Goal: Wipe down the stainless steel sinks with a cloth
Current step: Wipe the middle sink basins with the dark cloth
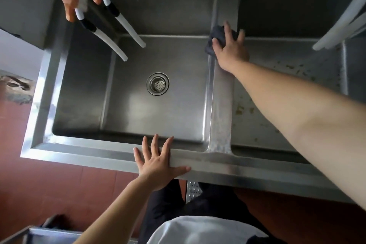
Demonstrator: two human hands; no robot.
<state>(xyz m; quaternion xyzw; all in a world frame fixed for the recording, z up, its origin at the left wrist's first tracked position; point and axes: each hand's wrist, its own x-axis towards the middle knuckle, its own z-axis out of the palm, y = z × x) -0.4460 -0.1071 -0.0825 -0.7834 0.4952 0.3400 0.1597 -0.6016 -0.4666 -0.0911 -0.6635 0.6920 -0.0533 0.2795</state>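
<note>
Wiping the divider between the two basins: right hand [230, 49] has its fingers spread and pressed flat on a dark cloth [217, 38], thumb side toward the left basin. Cloth sits bunched at the far end of the divider [220, 105], just short of the back ledge, overhanging slightly toward the left basin [158, 109].

Left hand [160, 161] is flat on the near rim [247, 161] of the sink unit, fingers splayed, holding nothing, looks like a brace only.

Key geometry: the divider's long axis runs far-to-near, straight back toward the person. Cloth is under the fingers, so the remaining strip lies palm-side, along the forearm line. Likely next stroke is a pull toward the near rim; divider surface there looks streaky.

Right hand is the only one within reach of the cloth; left is well apart, at the near edge.

Right basin [287, 93] floor shows brown specks and residue, so that one appears not yet done. Left basin looks cleaner, drain strainer [157, 83] clear of the cloth. Two white spouts [118, 45] hang over the left basin's far-left corner, away from the stroke path.
</note>
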